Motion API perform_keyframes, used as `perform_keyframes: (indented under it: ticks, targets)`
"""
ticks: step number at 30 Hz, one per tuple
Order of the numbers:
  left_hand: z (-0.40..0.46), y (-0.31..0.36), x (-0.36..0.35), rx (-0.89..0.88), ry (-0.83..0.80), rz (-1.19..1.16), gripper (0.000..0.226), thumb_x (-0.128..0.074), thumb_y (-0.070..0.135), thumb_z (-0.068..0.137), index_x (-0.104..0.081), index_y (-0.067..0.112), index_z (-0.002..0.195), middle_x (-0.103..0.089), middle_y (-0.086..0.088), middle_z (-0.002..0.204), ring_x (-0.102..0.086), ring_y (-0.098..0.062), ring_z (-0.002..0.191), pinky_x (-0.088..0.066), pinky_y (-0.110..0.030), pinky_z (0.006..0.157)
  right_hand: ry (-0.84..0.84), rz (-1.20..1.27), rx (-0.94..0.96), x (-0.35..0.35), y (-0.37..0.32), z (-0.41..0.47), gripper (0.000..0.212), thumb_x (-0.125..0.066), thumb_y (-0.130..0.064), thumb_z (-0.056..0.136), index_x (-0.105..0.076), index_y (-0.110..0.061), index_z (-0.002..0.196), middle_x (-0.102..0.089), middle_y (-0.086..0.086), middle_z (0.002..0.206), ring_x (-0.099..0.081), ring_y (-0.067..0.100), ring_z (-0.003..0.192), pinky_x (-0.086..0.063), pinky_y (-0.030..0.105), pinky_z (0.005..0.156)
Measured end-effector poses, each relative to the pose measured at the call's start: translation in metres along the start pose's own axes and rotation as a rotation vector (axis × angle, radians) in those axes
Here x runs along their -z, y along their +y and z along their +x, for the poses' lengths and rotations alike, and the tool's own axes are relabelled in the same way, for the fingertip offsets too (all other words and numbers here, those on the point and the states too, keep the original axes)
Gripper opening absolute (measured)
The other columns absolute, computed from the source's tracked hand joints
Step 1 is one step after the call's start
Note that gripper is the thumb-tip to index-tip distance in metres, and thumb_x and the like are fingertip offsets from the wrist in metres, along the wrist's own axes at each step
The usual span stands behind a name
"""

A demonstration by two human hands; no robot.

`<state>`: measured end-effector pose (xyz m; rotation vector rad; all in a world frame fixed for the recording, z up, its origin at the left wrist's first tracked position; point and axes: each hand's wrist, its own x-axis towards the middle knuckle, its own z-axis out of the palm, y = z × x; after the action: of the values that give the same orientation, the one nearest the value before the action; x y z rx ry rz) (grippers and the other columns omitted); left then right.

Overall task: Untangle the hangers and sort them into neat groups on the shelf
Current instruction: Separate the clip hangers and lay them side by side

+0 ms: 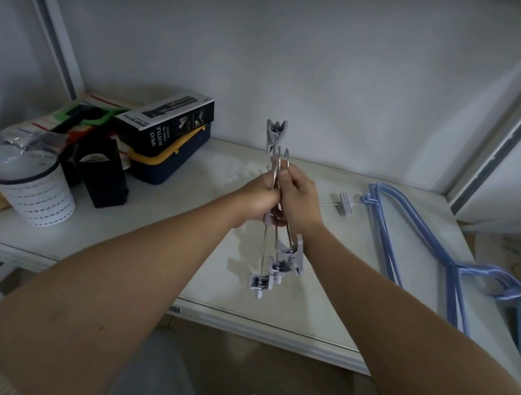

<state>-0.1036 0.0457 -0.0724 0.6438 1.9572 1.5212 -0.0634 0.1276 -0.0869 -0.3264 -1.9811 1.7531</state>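
1. Mid-untangle right now: bundle of grey plastic-clip hangers with thin metal rods and hooks [270,220] held up over the middle of the white metal shelf [321,298], not resting on it.
2. Left hand [257,198] curled round the rods from the left, right hand [298,200] curled round them from the right, knuckles pretty much touching. Both gripping the same bundle, right around the hooks.
3. One clip poking up on the far side of the hands, a cluster of clips dangling on the near side. Looks like several hangers still hooked through each other; exact count impossible to tell.
4. Sorting partly there already: pale blue plastic-coated wire hangers [424,247] stacked flat at the right end of the shelf, and one lone grey clip hanger [343,203] lying just right of the hands.
5. Left end crowded with a black spray bottle box [164,121] on a navy tub, plus a white perforated cup [35,192].
6. Next move, best guess: work one hook free of the others, slide that hanger out, then lay it next to the lone grey one. Probably needs gentle wiggling, since the clips look likely to snag on the rods.
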Motion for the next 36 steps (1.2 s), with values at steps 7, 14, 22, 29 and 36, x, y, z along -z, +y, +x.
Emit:
perform_keyframes:
  ticks: [7, 14, 22, 29, 36]
  targets:
    - [0.006, -0.008, 0.018, 0.072, 0.062, -0.028, 0.025, -0.036, 0.009, 0.1, -0.061, 0.008, 0.103, -0.067, -0.017, 0.092, -0.068, -0.03, 0.079, -0.06, -0.034, 0.062, -0.049, 0.159, -0.155, -0.015, -0.006, 0.0, 0.029, -0.041, -0.012, 0.099, -0.068, -0.02, 0.101, -0.063, 0.01, 0.108, -0.06, 0.017, 0.086, -0.045, 0.023, 0.054]
    - [0.007, -0.028, 0.061, 0.105, 0.157, -0.027, 0.023, -0.049, 0.022, 0.099, -0.056, 0.011, 0.081, -0.064, -0.016, 0.106, -0.071, -0.03, 0.083, -0.058, -0.026, 0.051, 0.22, -0.266, -0.256, 0.012, 0.027, 0.043, 0.032, -0.047, -0.006, 0.09, -0.067, -0.01, 0.114, -0.066, 0.005, 0.115, -0.057, 0.021, 0.102, -0.042, 0.027, 0.085]
    - [0.011, -0.044, 0.099, 0.111, 0.236, 0.041, 0.022, -0.046, 0.018, 0.1, -0.056, 0.009, 0.082, -0.064, -0.024, 0.111, -0.069, -0.022, 0.075, -0.059, -0.022, 0.056, 0.027, -0.668, -0.443, 0.015, 0.084, 0.078, 0.04, -0.049, -0.013, 0.09, -0.054, 0.005, 0.125, -0.064, 0.021, 0.114, -0.06, 0.031, 0.095, -0.05, 0.042, 0.092]
    - [0.016, -0.048, 0.097, 0.131, 0.177, 0.061, 0.021, -0.046, 0.018, 0.1, -0.056, 0.007, 0.085, -0.061, -0.026, 0.116, -0.069, -0.026, 0.079, -0.055, -0.019, 0.051, -0.035, -0.893, -0.445, 0.006, 0.096, 0.078, 0.038, -0.048, -0.02, 0.092, -0.06, 0.007, 0.116, -0.059, 0.027, 0.12, -0.054, 0.037, 0.117, -0.046, 0.036, 0.091]
    - [0.013, -0.034, 0.106, 0.133, 0.186, 0.077, 0.02, -0.048, 0.02, 0.099, -0.058, 0.008, 0.086, -0.065, -0.02, 0.11, -0.07, -0.026, 0.082, -0.061, -0.031, 0.068, 0.061, -0.909, -0.196, 0.017, 0.065, 0.077, 0.032, -0.037, -0.011, 0.098, -0.061, 0.01, 0.097, -0.059, 0.03, 0.109, -0.056, 0.039, 0.105, -0.043, 0.037, 0.084]
